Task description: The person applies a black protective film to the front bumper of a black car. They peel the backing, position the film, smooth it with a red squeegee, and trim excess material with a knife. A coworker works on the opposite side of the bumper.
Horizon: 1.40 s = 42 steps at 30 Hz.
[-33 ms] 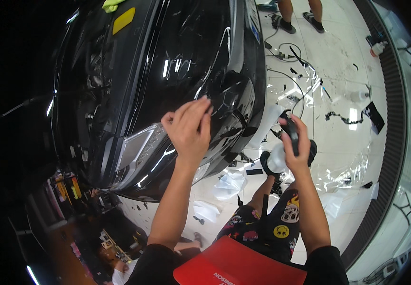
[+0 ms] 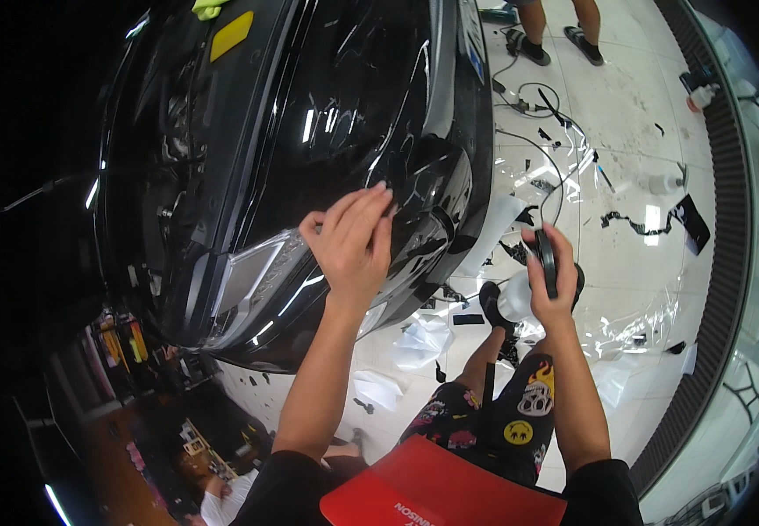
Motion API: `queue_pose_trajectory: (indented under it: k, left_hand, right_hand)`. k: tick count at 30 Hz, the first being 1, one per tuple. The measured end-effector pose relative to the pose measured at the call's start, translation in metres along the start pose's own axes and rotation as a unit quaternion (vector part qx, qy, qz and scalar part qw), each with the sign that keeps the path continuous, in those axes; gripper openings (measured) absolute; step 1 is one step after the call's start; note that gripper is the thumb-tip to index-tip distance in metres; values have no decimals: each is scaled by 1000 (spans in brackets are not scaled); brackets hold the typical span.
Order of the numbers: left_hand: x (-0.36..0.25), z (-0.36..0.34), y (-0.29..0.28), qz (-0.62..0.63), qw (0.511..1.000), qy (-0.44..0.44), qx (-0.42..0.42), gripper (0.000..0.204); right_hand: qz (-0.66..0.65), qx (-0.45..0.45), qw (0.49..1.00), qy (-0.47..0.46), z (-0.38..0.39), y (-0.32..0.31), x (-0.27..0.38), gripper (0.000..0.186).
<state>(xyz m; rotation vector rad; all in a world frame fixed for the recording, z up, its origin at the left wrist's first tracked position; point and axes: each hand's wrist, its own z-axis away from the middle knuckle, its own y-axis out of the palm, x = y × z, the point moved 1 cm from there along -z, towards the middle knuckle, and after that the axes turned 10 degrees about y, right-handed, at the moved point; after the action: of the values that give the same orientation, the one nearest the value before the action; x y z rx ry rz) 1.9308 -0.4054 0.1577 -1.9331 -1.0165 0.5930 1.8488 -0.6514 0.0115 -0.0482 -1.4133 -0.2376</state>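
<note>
A glossy black car front fills the left half of the view, with bright, wrinkled lines of what looks like film across it. My left hand is at the bumper above the headlight. Its fingers are bunched together at the end of a shiny line; what sits between the fingertips is hidden. In my right hand, over the floor beside the car, is a spray bottle with a black head and a whitish, see-through body. My fingers wrap round the head.
On the pale tiled floor lie black scraps, crumpled white sheets, clear film and a cable. Another person's legs stand at the far end. A yellow squeegee-like card rests on the car. A dark ribbed strip runs down the right.
My right hand has turned slightly, moving the spray bottle's head a little down and to the right. My left hand has barely moved at the bumper.
</note>
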Motion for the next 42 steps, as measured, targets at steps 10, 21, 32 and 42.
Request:
queue_pose_trajectory:
  k: [10, 21, 32, 42]
  left_hand:
    - [-9, -5, 3, 15, 996, -71, -48, 19]
    - [-4, 8, 27, -7, 993, -68, -95, 13]
    - [-12, 7, 26, -87, 995, -36, -21, 18]
    - [-12, 6, 31, -130, 991, 9, -30, 22]
  right_hand:
    - [58, 249, 930, -264, -67, 75, 67, 47]
    - [10, 156, 942, -298, -90, 72, 43, 49]
    - [205, -235, 938, 153, -55, -199, -287, 26]
    - [497, -249, 734, 390, 4, -363, -463, 28]
